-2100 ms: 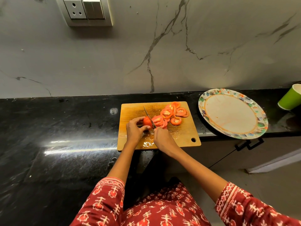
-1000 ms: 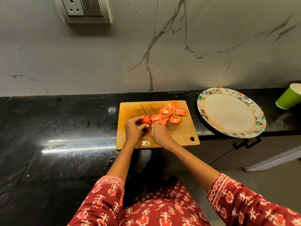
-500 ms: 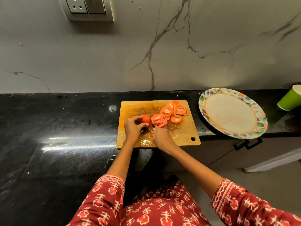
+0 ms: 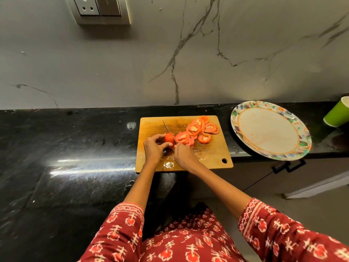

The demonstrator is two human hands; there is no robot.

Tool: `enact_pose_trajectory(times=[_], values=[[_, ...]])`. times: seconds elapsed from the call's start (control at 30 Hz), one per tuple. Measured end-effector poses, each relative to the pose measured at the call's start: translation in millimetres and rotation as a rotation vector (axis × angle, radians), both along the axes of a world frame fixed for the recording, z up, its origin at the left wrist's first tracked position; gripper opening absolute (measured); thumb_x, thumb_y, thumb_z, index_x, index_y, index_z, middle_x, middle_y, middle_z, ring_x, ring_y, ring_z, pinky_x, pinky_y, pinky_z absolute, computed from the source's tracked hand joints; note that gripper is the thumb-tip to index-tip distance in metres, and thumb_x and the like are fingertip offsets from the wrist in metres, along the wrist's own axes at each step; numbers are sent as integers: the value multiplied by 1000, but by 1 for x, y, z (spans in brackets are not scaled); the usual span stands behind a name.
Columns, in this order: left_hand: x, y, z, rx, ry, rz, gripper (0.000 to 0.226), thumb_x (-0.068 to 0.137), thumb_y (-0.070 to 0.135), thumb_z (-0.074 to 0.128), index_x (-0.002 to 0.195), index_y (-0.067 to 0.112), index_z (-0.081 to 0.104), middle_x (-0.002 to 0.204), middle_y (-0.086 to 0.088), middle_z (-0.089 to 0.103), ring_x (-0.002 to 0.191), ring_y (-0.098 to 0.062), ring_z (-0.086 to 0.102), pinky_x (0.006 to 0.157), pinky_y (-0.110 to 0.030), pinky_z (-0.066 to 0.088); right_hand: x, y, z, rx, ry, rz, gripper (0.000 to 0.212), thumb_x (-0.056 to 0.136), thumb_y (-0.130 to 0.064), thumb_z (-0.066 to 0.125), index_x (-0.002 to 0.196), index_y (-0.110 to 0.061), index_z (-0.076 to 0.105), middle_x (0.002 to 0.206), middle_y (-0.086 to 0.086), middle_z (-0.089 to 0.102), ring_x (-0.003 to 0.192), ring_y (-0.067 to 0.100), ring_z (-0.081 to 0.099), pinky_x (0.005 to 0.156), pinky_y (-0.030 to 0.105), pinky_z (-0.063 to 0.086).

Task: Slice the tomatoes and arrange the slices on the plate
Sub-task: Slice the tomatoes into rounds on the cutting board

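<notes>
A wooden cutting board (image 4: 151, 127) lies on the black counter. On it, my left hand (image 4: 154, 148) grips the uncut end of a tomato (image 4: 169, 138). My right hand (image 4: 184, 156) holds a knife (image 4: 168, 129) whose blade cuts down into the tomato's right side, tip pointing away from me. Several tomato slices (image 4: 196, 132) lie in a loose heap on the board's right half. A white plate (image 4: 268, 129) with a floral rim sits to the right of the board, with no slices on it.
A green cup (image 4: 338, 115) stands at the far right edge beside the plate. The black counter (image 4: 66, 148) stretches to the left; its front edge steps back under the plate, above a cabinet handle (image 4: 289, 166). A marble wall with a socket panel (image 4: 102, 9) rises behind.
The knife has worked through the tomato and the uncut piece under my left hand has grown shorter. Both hands stay at the same spot on the board. The plate has not changed.
</notes>
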State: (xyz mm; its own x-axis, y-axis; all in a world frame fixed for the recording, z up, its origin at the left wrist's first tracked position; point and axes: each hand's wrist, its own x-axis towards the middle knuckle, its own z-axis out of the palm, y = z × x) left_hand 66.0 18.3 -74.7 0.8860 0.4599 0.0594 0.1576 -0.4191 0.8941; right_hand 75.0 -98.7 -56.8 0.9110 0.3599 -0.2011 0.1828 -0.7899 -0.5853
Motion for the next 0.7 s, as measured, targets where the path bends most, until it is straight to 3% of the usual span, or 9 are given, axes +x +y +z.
enact_pose_trajectory(times=[0.1, 0.23, 0.4, 0.57, 0.7], values=[[2, 0, 0, -7, 0, -4, 40, 63, 6, 81, 100, 3, 69, 101, -13, 69, 92, -18, 62, 78, -18, 44, -7, -6, -4, 3, -17, 0, 31, 101, -17, 31, 104, 4, 53, 98, 25, 63, 91, 39, 60, 64, 31, 33], [-1, 1, 1, -19, -2, -5, 38, 64, 5, 80, 100, 2, 69, 100, -12, 69, 89, -12, 58, 68, -4, 41, -15, -10, -10, 8, 16, -10, 35, 101, -19, 28, 107, 5, 52, 103, 26, 62, 96, 40, 58, 68, 31, 33], [-2, 1, 0, -22, -3, 15, 38, 66, 7, 80, 102, 3, 69, 102, -11, 69, 89, -10, 56, 77, -17, 41, -8, -7, -4, 7, 38, 14, 31, 101, -16, 29, 96, 1, 54, 102, 27, 62, 95, 39, 58, 66, 30, 30], [-2, -3, -2, -33, -16, -7, 38, 63, 3, 80, 99, 3, 69, 101, -11, 69, 91, -14, 60, 70, -3, 41, -1, -2, -2, -24, 73, 17, 33, 101, -17, 32, 104, 6, 55, 106, 25, 62, 97, 37, 58, 67, 27, 32], [-4, 1, -1, -38, -10, 18, 37, 65, 6, 80, 100, 4, 70, 101, -10, 69, 90, -10, 57, 73, -8, 40, -2, 1, 1, -30, 71, 45, 25, 99, -14, 39, 100, 3, 56, 105, 25, 62, 98, 37, 58, 67, 27, 32]])
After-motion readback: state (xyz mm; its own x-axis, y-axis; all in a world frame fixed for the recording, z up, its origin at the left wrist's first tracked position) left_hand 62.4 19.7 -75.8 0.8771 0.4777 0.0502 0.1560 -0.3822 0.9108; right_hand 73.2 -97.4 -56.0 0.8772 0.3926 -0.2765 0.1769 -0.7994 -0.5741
